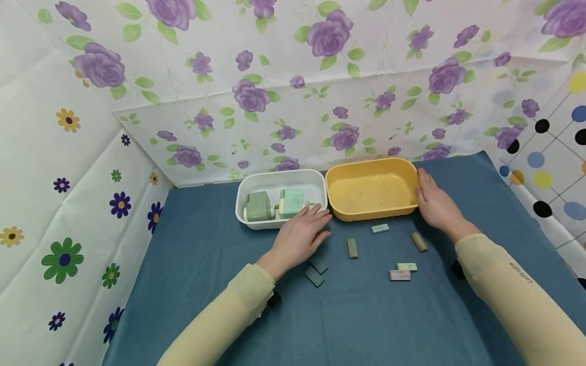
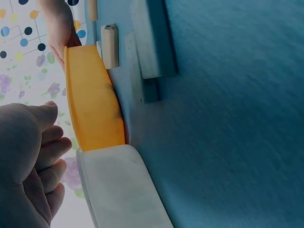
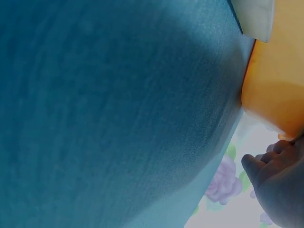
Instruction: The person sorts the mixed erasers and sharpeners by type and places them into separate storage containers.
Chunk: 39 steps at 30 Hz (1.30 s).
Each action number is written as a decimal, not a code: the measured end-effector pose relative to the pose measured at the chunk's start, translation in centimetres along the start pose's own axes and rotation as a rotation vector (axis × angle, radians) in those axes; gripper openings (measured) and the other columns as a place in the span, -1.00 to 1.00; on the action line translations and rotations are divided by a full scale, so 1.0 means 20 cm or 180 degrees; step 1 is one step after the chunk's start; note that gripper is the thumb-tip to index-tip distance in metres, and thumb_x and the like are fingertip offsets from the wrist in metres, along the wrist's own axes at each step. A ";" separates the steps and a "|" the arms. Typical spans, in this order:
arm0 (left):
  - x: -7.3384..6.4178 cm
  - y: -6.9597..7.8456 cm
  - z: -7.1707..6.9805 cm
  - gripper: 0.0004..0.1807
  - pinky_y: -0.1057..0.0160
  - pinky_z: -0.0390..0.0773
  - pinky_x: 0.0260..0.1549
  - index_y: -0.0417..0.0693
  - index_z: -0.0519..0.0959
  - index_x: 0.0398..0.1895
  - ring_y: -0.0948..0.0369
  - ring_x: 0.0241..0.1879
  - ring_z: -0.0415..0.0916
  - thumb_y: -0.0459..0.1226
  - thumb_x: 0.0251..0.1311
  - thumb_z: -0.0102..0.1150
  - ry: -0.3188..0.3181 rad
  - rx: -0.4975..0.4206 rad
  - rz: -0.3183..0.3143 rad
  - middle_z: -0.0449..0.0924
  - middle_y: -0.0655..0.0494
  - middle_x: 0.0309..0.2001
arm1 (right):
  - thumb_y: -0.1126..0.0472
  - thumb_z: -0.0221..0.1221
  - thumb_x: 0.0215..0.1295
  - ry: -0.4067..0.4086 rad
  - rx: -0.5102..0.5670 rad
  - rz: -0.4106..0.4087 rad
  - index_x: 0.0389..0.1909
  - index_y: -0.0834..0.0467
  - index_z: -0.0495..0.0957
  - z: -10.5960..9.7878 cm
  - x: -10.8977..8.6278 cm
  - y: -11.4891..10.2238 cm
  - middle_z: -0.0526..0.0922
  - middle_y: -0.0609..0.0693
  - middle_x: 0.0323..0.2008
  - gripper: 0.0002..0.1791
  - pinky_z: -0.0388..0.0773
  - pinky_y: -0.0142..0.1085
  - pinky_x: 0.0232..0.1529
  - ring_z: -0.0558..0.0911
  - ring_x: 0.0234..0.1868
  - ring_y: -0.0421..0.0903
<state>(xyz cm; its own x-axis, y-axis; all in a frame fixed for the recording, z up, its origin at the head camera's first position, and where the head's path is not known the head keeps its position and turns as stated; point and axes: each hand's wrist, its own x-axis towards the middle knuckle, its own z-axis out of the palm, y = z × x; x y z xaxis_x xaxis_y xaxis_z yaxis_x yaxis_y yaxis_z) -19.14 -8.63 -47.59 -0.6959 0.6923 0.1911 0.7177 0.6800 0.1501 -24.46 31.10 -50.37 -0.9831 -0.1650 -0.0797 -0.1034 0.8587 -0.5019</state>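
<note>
"Where did you have the trays?"

"Mid-frame in my head view, end to end: the white tray just left of centre, the yellow tray right of it. Two crank pencil sharpeners, one sage and one mint, sat in the white one."

"And the hands?"

"My left hand was at the white tray's near right corner, fingers loose and grasping nothing; I couldn't tell whether they touched the rim. My right hand lay against the yellow tray's right end, fingers extended, not clenched."

"Anything nearer?"

"Small blocks on the blue cloth: two dark green below centre, then olive, pale green and tan towards the right, with a pink one touching a light green one lower right."
</note>
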 end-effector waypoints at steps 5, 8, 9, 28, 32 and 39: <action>-0.05 -0.01 0.01 -0.49 0.05 0.14 0.60 -0.13 0.57 0.45 0.02 0.58 0.28 -0.08 0.60 0.20 0.0011 -0.0009 0.0098 0.55 -0.01 0.44 | 0.00 -0.44 0.81 0.0011 0.0012 0.0021 0.68 0.30 -0.49 0.01 0.00 0.00 -0.42 0.29 0.70 -0.27 -0.21 0.26 0.63 -0.28 0.69 0.35; -0.08 -0.01 0.01 -0.48 0.04 0.17 0.59 -0.15 0.58 0.45 0.01 0.57 0.30 -0.08 0.59 0.21 -0.0022 -0.0027 0.0172 0.55 -0.03 0.44 | 0.01 -0.43 0.81 0.0029 0.0014 0.0015 0.69 0.31 -0.47 0.01 0.00 0.00 -0.39 0.31 0.70 -0.27 -0.21 0.25 0.64 -0.26 0.69 0.35; -0.09 -0.01 0.02 -0.48 0.04 0.17 0.59 -0.15 0.58 0.45 0.01 0.56 0.30 -0.08 0.59 0.22 -0.0042 -0.0043 0.0195 0.55 -0.03 0.44 | 0.00 -0.43 0.81 0.0034 0.0011 0.0011 0.69 0.31 -0.46 0.01 0.00 0.00 -0.39 0.31 0.70 -0.27 -0.21 0.25 0.64 -0.26 0.69 0.35; -0.24 -0.07 0.05 -0.45 0.06 0.22 0.58 -0.12 0.58 0.46 0.03 0.56 0.31 -0.04 0.56 0.25 -0.0347 -0.0216 0.0790 0.56 0.01 0.43 | 0.04 -0.40 0.81 0.0045 0.0022 -0.0029 0.69 0.30 -0.46 0.01 0.00 0.00 -0.35 0.33 0.70 -0.27 -0.20 0.27 0.63 -0.25 0.69 0.36; -0.25 -0.07 0.03 -0.44 0.08 0.19 0.58 -0.09 0.57 0.47 0.05 0.58 0.28 -0.04 0.53 0.29 -0.0464 -0.0285 0.0856 0.55 0.03 0.44 | 0.04 -0.40 0.81 0.0053 0.0030 -0.0041 0.70 0.31 -0.44 0.01 0.00 0.00 -0.35 0.33 0.70 -0.27 -0.19 0.28 0.63 -0.25 0.69 0.36; -0.24 -0.07 0.03 -0.43 0.12 0.14 0.60 -0.04 0.58 0.46 0.08 0.58 0.27 0.00 0.50 0.30 -0.0660 -0.0247 0.0981 0.55 0.09 0.44 | 0.03 -0.41 0.81 0.0023 0.0041 -0.0052 0.69 0.32 -0.44 0.01 0.00 0.01 -0.37 0.34 0.70 -0.27 -0.20 0.28 0.63 -0.27 0.68 0.37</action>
<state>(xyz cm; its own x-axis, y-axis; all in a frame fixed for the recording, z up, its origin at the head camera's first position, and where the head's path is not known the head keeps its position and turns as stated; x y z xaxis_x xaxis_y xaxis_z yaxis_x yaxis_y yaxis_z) -16.82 -12.80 -49.40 -0.4319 0.9011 0.0394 0.8884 0.4175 0.1907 -24.40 31.20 -50.57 -0.9823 -0.1754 -0.0652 -0.1176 0.8496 -0.5142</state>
